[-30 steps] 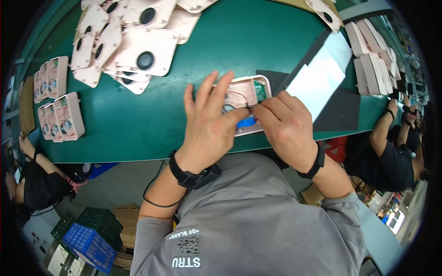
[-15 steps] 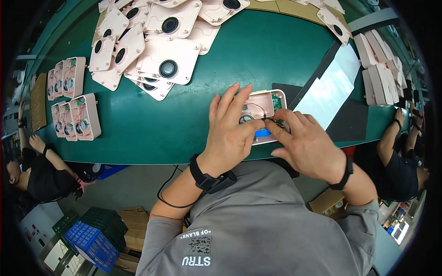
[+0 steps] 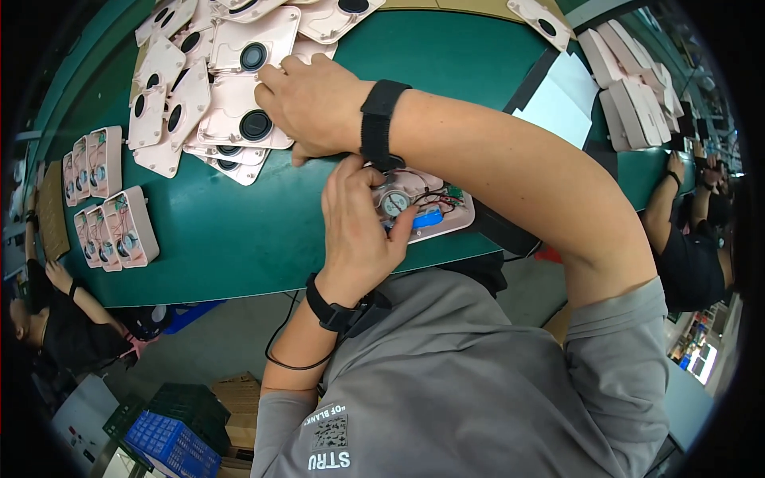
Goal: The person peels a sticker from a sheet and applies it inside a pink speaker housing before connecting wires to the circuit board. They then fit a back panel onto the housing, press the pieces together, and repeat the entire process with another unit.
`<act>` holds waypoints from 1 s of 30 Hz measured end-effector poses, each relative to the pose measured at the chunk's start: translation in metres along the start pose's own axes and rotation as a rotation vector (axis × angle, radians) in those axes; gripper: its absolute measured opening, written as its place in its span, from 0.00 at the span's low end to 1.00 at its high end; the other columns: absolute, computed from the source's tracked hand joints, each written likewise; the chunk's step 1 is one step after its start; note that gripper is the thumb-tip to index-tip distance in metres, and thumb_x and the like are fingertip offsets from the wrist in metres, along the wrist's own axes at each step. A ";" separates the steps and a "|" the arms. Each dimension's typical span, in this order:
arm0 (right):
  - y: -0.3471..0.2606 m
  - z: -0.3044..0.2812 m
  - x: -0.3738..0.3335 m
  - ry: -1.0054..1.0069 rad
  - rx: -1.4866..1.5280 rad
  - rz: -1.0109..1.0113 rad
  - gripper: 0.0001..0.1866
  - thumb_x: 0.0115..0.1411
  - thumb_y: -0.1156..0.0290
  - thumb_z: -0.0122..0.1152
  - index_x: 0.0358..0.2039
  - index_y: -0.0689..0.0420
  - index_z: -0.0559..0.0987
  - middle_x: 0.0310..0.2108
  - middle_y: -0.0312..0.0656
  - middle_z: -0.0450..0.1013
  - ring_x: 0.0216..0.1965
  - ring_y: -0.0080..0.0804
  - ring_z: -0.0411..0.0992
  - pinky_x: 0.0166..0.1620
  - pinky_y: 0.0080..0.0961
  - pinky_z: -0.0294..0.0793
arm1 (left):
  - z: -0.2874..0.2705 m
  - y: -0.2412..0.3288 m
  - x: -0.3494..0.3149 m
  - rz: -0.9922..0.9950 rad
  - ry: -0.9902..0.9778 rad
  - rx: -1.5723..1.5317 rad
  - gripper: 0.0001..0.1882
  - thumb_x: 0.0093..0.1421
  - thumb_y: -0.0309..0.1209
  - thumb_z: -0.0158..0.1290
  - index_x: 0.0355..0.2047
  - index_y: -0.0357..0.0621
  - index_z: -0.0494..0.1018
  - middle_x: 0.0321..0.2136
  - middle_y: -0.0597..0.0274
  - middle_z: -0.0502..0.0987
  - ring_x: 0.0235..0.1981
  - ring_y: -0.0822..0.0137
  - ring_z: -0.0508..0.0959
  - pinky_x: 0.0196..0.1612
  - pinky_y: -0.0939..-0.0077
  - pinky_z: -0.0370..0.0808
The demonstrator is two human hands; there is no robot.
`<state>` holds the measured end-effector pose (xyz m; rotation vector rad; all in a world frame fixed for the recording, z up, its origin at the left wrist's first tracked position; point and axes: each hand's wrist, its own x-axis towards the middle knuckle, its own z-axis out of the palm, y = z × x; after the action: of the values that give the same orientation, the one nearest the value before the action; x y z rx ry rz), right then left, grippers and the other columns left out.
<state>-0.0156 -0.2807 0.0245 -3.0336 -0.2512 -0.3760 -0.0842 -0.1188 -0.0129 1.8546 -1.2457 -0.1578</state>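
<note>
My left hand (image 3: 357, 213) holds a pale pink plastic housing (image 3: 454, 227) by its left end, thumb beside the blue battery (image 3: 426, 218). Inside the housing sit a round silver part (image 3: 394, 204), thin red and black wires and a green circuit board (image 3: 455, 193). My right hand (image 3: 315, 103) reaches across to the pile and closes on the right edge of a flat pink panel (image 3: 219, 107) bearing a round black speaker (image 3: 256, 125). Its fingers bend over that edge, and the thumb lies by the lower corner. My right forearm hides part of the housing's far side.
More pink panels (image 3: 253, 56) with speakers overlap at the far left. Wired housings (image 3: 131, 227) stand in rows at the left. Pink housings (image 3: 637, 119) are stacked at the right, near white sheets (image 3: 562, 92) on black ones. People work at both sides.
My right hand has left the housing's wires and swung far left to the panel pile. My left hand has shifted to the housing's left end. The whole view has shifted too.
</note>
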 end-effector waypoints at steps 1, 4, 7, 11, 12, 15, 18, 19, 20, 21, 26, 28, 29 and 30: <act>-0.001 -0.001 0.001 -0.044 -0.041 0.016 0.28 0.56 0.55 0.76 0.46 0.65 0.82 0.46 0.47 0.76 0.48 0.46 0.78 0.47 0.41 0.79 | 0.001 0.000 0.001 0.003 -0.002 -0.006 0.36 0.50 0.26 0.72 0.55 0.37 0.64 0.56 0.40 0.69 0.58 0.38 0.70 0.61 0.48 0.65; -0.006 -0.014 -0.007 -0.110 -0.082 0.027 0.25 0.60 0.57 0.73 0.46 0.67 0.81 0.44 0.47 0.77 0.46 0.45 0.78 0.45 0.41 0.79 | 0.002 -0.003 -0.002 -0.024 -0.027 -0.035 0.35 0.50 0.26 0.72 0.55 0.37 0.65 0.57 0.40 0.69 0.59 0.38 0.69 0.62 0.48 0.64; 0.001 -0.044 -0.027 -0.088 0.003 0.022 0.17 0.66 0.65 0.65 0.45 0.69 0.81 0.42 0.48 0.78 0.44 0.45 0.79 0.44 0.40 0.80 | 0.002 -0.003 -0.004 -0.034 -0.041 -0.046 0.36 0.50 0.25 0.72 0.56 0.37 0.64 0.59 0.39 0.68 0.59 0.38 0.70 0.62 0.48 0.65; 0.025 -0.109 -0.103 0.279 0.467 0.345 0.16 0.72 0.69 0.59 0.51 0.69 0.80 0.43 0.45 0.81 0.44 0.34 0.80 0.43 0.32 0.78 | -0.001 -0.001 0.000 -0.016 -0.016 -0.085 0.38 0.50 0.23 0.72 0.58 0.37 0.62 0.62 0.38 0.67 0.60 0.37 0.70 0.63 0.48 0.67; 0.033 -0.116 -0.129 0.406 0.591 0.507 0.16 0.75 0.68 0.58 0.54 0.68 0.80 0.43 0.42 0.82 0.44 0.28 0.79 0.42 0.30 0.77 | 0.000 0.000 0.000 -0.002 -0.007 -0.109 0.39 0.50 0.22 0.72 0.59 0.37 0.62 0.63 0.37 0.67 0.60 0.37 0.70 0.63 0.48 0.67; 0.053 -0.114 -0.215 0.602 0.941 0.951 0.17 0.76 0.68 0.56 0.56 0.68 0.80 0.42 0.40 0.82 0.41 0.24 0.78 0.46 0.23 0.78 | -0.003 0.000 0.001 0.027 -0.043 -0.104 0.41 0.51 0.21 0.71 0.61 0.37 0.60 0.64 0.37 0.66 0.60 0.36 0.71 0.63 0.47 0.68; 0.058 -0.074 -0.299 0.652 1.175 1.179 0.20 0.78 0.67 0.55 0.61 0.68 0.77 0.47 0.41 0.82 0.46 0.21 0.79 0.49 0.19 0.78 | -0.002 -0.001 0.006 0.058 -0.074 -0.113 0.42 0.51 0.21 0.71 0.63 0.38 0.59 0.65 0.36 0.65 0.60 0.36 0.71 0.64 0.47 0.68; 0.052 -0.066 -0.313 0.697 1.326 1.267 0.22 0.79 0.66 0.55 0.64 0.68 0.74 0.51 0.43 0.81 0.49 0.21 0.79 0.51 0.17 0.78 | -0.002 0.000 0.005 0.063 -0.079 -0.118 0.43 0.52 0.22 0.71 0.64 0.37 0.59 0.66 0.35 0.65 0.61 0.36 0.70 0.64 0.47 0.68; 0.045 -0.063 -0.314 0.697 1.331 1.273 0.22 0.79 0.66 0.55 0.64 0.68 0.74 0.51 0.43 0.81 0.49 0.21 0.79 0.51 0.17 0.78 | -0.003 -0.001 0.006 0.070 -0.079 -0.120 0.43 0.52 0.22 0.71 0.64 0.37 0.59 0.66 0.35 0.65 0.61 0.35 0.70 0.64 0.47 0.68; 0.036 -0.060 -0.313 0.733 1.367 1.286 0.22 0.79 0.66 0.54 0.65 0.68 0.73 0.52 0.45 0.81 0.50 0.23 0.80 0.52 0.19 0.79 | -0.002 -0.002 0.007 0.066 -0.086 -0.119 0.43 0.52 0.22 0.71 0.64 0.37 0.59 0.66 0.35 0.65 0.61 0.35 0.70 0.64 0.47 0.68; 0.012 -0.072 -0.303 0.792 1.485 1.278 0.22 0.79 0.68 0.53 0.66 0.67 0.72 0.57 0.47 0.80 0.54 0.28 0.81 0.58 0.27 0.81 | -0.002 0.008 0.003 0.061 -0.081 -0.108 0.46 0.55 0.27 0.72 0.68 0.37 0.56 0.68 0.35 0.64 0.63 0.38 0.70 0.65 0.48 0.68; 0.011 -0.085 -0.293 0.789 1.511 1.250 0.22 0.79 0.68 0.53 0.67 0.67 0.71 0.58 0.47 0.79 0.55 0.29 0.81 0.60 0.29 0.81 | -0.007 0.010 0.007 0.044 -0.083 -0.153 0.46 0.58 0.30 0.72 0.69 0.37 0.55 0.69 0.38 0.63 0.67 0.44 0.69 0.66 0.51 0.68; 0.008 -0.094 -0.284 0.771 1.483 1.241 0.22 0.78 0.69 0.53 0.67 0.67 0.71 0.57 0.47 0.80 0.54 0.29 0.81 0.58 0.28 0.81 | -0.013 0.012 0.007 0.036 -0.084 -0.154 0.46 0.58 0.30 0.72 0.69 0.37 0.55 0.69 0.38 0.63 0.67 0.44 0.69 0.66 0.51 0.68; 0.004 -0.101 -0.277 0.757 1.455 1.235 0.23 0.78 0.69 0.54 0.67 0.67 0.71 0.56 0.46 0.80 0.53 0.29 0.81 0.57 0.27 0.81 | -0.019 0.012 0.005 0.005 -0.026 -0.178 0.44 0.59 0.32 0.72 0.68 0.36 0.58 0.66 0.39 0.67 0.63 0.48 0.71 0.62 0.55 0.70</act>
<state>-0.3039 -0.3360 0.0533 -1.0941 0.8966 -0.6809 -0.0793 -0.1131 0.0092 1.7015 -1.2135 -0.2820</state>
